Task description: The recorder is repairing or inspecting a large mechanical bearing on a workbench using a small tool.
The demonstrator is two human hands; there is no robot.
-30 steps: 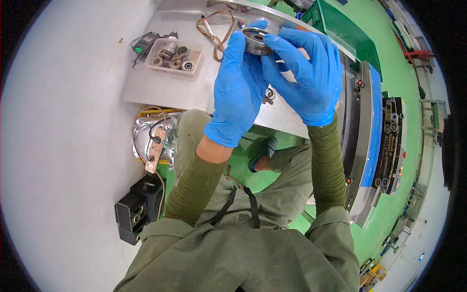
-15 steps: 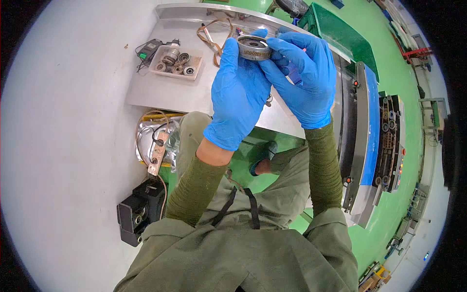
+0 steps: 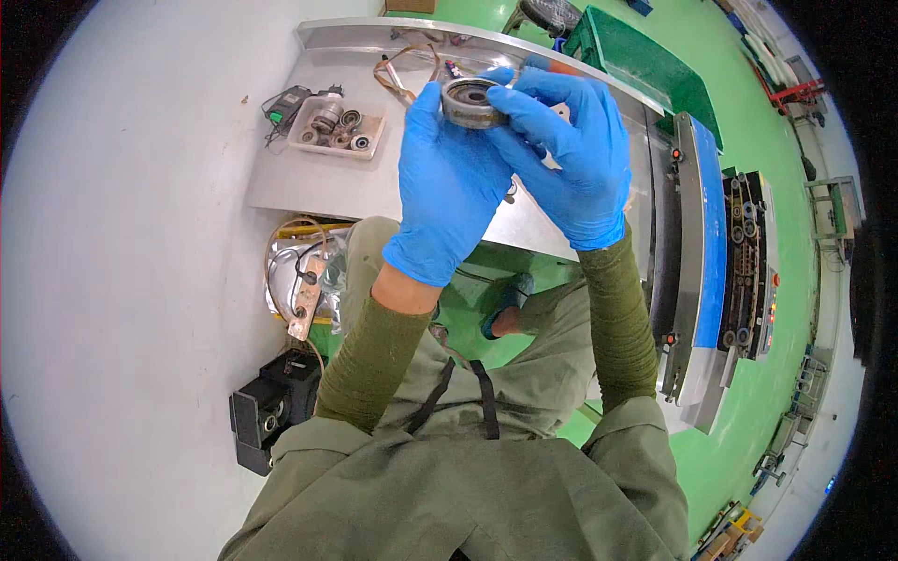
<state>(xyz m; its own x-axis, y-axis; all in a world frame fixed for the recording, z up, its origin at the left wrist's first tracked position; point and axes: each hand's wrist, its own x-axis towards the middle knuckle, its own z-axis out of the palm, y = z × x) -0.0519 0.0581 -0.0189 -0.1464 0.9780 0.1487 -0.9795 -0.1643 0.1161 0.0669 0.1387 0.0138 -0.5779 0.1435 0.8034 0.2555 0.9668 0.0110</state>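
Observation:
Both hands wear blue gloves and hold up a round, worn grey metal bearing above the metal table. My left hand cradles it from the left and below, thumb along its left side. With fingers bent, my right hand grips its right edge between thumb and fingers. The bearing's open face, with a dark ring and centre hole, is tilted up. To the left on the table, a clear plastic tray holds several smaller bearings and metal parts.
A black adapter with a cable lies beside the tray, and a brown strap behind it. A green crate stands beyond the table. To the right is a machine with a blue panel. A power strip hangs below left.
Both hands and the bearing have shifted slightly left in view. The right fingers have moved a little on the bearing's edge; the grip remains.

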